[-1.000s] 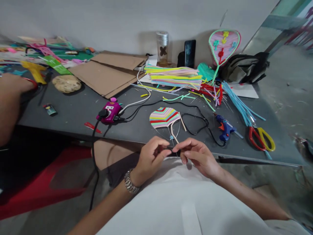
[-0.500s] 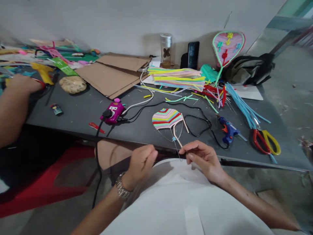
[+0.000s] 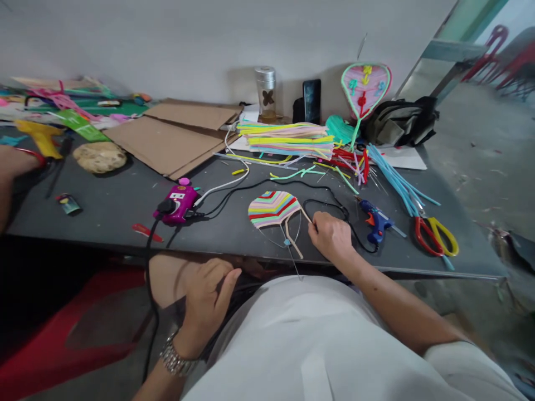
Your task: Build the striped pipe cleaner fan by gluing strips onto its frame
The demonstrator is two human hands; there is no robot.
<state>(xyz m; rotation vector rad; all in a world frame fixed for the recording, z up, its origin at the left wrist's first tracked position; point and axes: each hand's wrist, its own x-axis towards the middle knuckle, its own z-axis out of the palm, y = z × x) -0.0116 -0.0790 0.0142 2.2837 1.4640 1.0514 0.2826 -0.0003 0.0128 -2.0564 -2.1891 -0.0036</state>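
Observation:
A striped fan shape made of pipe cleaners lies on the table, with bare wire below it and a small blue piece where the wires meet. My right hand rests at the tabletop right of it, fingers closed on the end of a cream pipe cleaner that reaches to the fan's right edge. Another cream strip hangs from the fan's lower edge. Off the table's front edge, near my lap, my left hand holds nothing; its fingers are loosely bent and the thumb stands apart.
Right of my hand lie a blue glue gun and red-yellow scissors. Black cable loops behind the fan; a purple power socket sits left. Pipe cleaner bundles, cardboard and a finished fan stand behind. Another person's hand is far left.
My right hand has moved up onto the table and closed on the cream pipe cleaner beside the fan. My left hand has dropped lower and its thumb has spread. The view has shifted right.

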